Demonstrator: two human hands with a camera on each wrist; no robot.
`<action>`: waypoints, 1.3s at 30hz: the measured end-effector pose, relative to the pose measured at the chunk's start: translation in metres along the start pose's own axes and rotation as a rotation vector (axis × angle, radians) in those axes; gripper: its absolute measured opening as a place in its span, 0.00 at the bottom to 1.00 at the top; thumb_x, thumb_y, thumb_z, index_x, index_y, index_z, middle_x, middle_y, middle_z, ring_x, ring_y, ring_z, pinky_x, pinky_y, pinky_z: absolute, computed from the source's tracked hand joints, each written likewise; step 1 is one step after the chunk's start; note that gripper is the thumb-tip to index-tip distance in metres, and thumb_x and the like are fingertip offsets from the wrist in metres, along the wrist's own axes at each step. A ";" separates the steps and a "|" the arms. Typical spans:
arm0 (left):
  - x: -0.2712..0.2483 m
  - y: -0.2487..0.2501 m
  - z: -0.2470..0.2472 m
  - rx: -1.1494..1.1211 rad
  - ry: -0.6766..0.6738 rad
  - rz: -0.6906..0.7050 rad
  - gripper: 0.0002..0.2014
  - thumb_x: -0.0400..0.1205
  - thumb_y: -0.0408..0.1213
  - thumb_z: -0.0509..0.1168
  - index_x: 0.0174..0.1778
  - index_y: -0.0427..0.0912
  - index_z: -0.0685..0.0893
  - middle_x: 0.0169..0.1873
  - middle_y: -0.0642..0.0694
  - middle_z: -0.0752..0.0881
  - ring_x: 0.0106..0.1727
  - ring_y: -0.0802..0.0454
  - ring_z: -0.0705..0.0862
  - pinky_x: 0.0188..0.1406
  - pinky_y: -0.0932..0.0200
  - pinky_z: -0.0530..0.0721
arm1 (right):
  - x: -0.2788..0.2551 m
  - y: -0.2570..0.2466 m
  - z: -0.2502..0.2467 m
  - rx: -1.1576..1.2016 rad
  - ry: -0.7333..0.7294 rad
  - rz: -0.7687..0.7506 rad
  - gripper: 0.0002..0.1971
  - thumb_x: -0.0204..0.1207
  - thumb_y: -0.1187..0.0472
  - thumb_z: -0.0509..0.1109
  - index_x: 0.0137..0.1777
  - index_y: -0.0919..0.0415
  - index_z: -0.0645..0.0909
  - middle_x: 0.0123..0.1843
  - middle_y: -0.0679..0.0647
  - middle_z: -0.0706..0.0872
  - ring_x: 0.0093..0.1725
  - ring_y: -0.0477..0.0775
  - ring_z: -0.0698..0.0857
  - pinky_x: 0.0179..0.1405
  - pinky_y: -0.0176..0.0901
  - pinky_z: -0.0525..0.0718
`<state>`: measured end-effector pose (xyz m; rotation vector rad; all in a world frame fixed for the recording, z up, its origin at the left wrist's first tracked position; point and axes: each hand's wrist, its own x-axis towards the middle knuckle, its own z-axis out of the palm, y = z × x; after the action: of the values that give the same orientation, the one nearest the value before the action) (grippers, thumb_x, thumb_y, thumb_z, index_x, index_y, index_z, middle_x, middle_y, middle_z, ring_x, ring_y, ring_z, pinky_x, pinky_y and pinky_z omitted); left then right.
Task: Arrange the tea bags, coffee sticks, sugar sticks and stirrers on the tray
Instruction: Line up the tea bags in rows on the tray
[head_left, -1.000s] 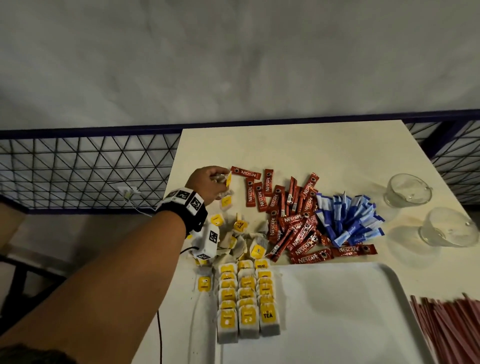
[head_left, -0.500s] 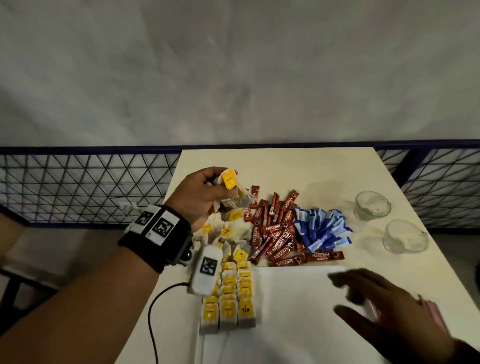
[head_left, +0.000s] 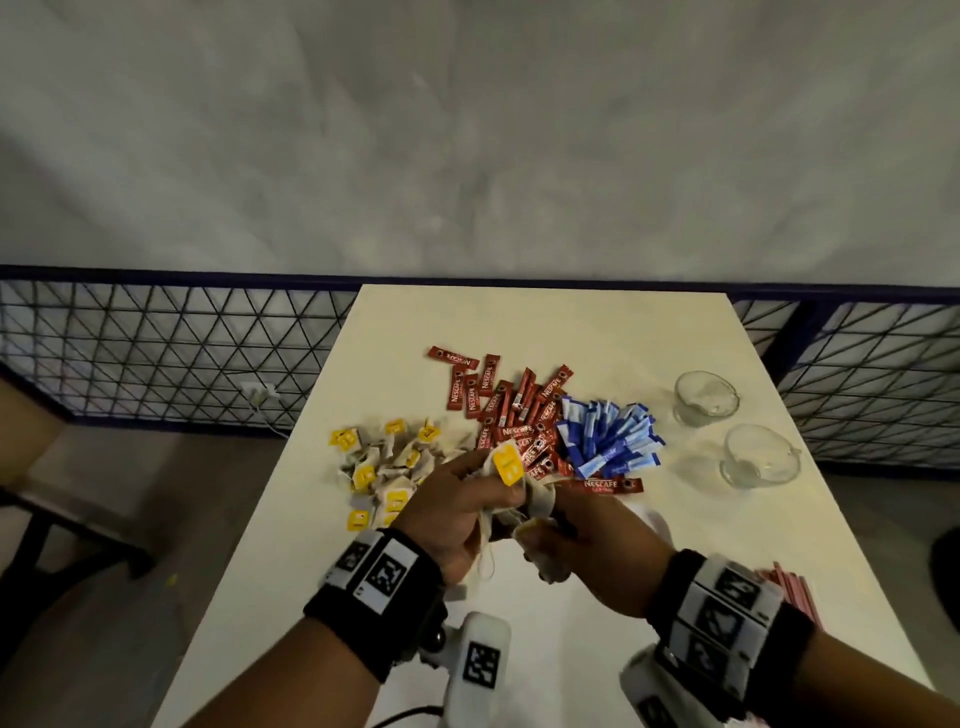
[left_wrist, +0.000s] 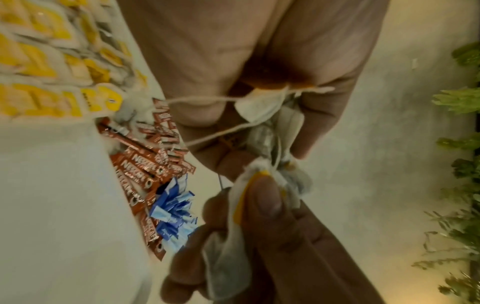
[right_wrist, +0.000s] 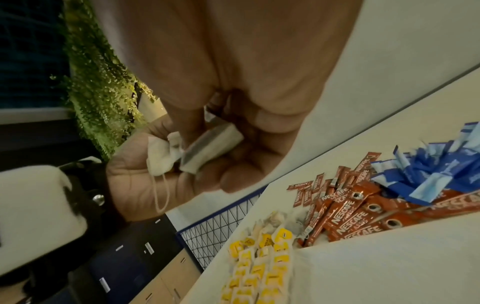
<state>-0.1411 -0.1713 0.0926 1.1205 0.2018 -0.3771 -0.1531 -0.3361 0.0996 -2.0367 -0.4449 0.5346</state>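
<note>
My left hand (head_left: 493, 499) grips a bunch of tea bags (head_left: 508, 464) with yellow tags, held above the white tray (right_wrist: 389, 267). My right hand (head_left: 550, 535) meets it and pinches one tea bag (left_wrist: 233, 226) from the bunch between thumb and fingers. Strings hang from the bunch (right_wrist: 161, 160). Loose tea bags (head_left: 384, 462) lie heaped left of the red coffee sticks (head_left: 509, 410) and blue sugar sticks (head_left: 602, 436). Rows of tea bags (right_wrist: 259, 273) lie on the tray's left side. Red stirrers (head_left: 789, 592) lie to the right, behind my right wrist.
Two glass cups (head_left: 706, 397) (head_left: 758, 454) stand at the table's right side. A wire mesh fence (head_left: 156, 353) runs behind the table (head_left: 545, 322). The table's left edge is close to the loose tea bags.
My left hand lifted a bunch of tea bags off the pile and drew it back over the tray. My right hand came in from the right and took hold of one bag.
</note>
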 end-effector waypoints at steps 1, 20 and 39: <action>-0.002 -0.005 0.002 -0.008 0.005 -0.011 0.07 0.63 0.23 0.69 0.36 0.33 0.84 0.35 0.33 0.86 0.35 0.38 0.86 0.36 0.50 0.85 | -0.001 -0.002 -0.003 -0.040 -0.018 -0.002 0.05 0.81 0.58 0.65 0.45 0.52 0.81 0.32 0.51 0.84 0.31 0.47 0.84 0.38 0.45 0.87; -0.034 -0.015 -0.087 -0.548 0.471 0.188 0.09 0.78 0.23 0.61 0.46 0.39 0.83 0.42 0.42 0.88 0.36 0.50 0.89 0.40 0.58 0.86 | 0.016 0.005 0.023 -0.291 -0.036 0.011 0.07 0.75 0.46 0.70 0.46 0.45 0.87 0.38 0.37 0.83 0.39 0.36 0.80 0.40 0.31 0.76; -0.052 -0.033 -0.181 -0.350 0.476 0.047 0.09 0.81 0.25 0.59 0.44 0.40 0.82 0.38 0.44 0.89 0.40 0.49 0.87 0.36 0.58 0.85 | 0.063 0.049 0.122 -0.231 -0.056 0.460 0.12 0.81 0.62 0.59 0.59 0.52 0.80 0.48 0.58 0.87 0.47 0.58 0.87 0.51 0.47 0.86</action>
<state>-0.1958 -0.0101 0.0058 0.8508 0.6351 -0.0226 -0.1610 -0.2409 -0.0101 -2.3638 -0.0649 0.8497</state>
